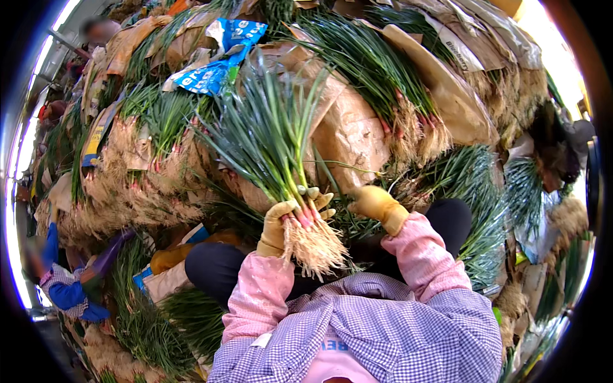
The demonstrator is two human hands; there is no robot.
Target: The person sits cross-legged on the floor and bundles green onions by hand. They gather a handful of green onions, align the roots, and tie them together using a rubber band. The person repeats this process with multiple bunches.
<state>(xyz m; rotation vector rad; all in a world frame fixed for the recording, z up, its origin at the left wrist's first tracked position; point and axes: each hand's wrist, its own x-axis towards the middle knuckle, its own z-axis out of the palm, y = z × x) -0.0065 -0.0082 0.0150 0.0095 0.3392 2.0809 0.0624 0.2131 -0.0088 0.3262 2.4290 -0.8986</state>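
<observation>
My left hand point(282, 220), in a yellowish work glove, is closed around the lower stems of a bunch of green plants with red-pink bases point(273, 139), which look like scallions. Their long leaves point away from me, and pale, shaggy roots point(316, 246) hang towards my lap. To the right of the bunch is my right hand point(376, 205), gloved too and slightly blurred. Its fingers are bent near a thin yellow-green strand point(342, 165); whether it holds anything cannot be seen. Behind the bunch lies a sheet of brown paper point(357, 134).
Heaped bunches with roots point(139, 191) rise at the left. More bunches point(402, 105) lie on brown paper at the upper right. A torn blue bag point(210, 72) rests on the pile. Loose greens point(479, 206) lie by my right knee. A person in blue sleeves point(72, 292) is at the left.
</observation>
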